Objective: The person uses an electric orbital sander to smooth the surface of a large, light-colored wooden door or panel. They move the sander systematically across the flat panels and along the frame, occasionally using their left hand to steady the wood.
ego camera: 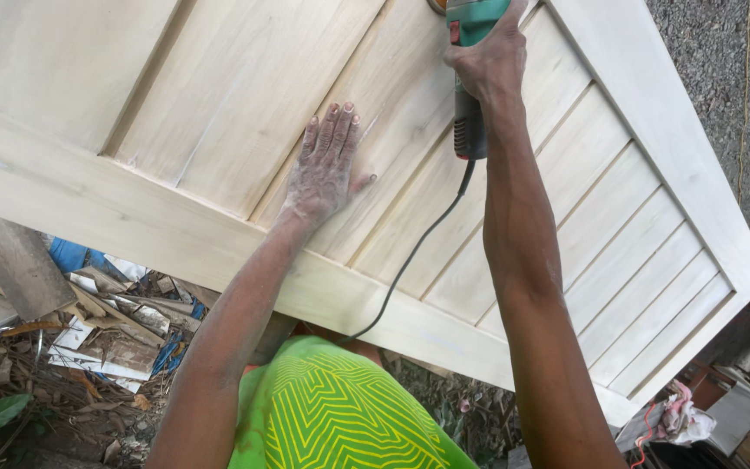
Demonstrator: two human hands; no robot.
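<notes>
Looking straight down at a big pale wooden door (219,130) lying flat, the kind with slanted grooved boards set inside a plain frame. The right hand (488,61) is wrapped tight around the body of a green power sander (470,78), up near the top edge of the view, so the working end is mostly cut off. Its grey tail end sticks out below the fist, and a black cord (410,260) trails from it back across the boards and drops over the near rail of the door. The left hand (327,169) holds nothing — it's laid flat on the boards, fingers straight and close together, thumb out to the side, dusty all over, just left of the sander. Below the door there's a green and yellow patterned shirt (332,408). Off to the left, on the ground, a heap of wood scraps (106,339) and dry leaves. Grey gravel (722,78) shows on the right, past the door frame.
</notes>
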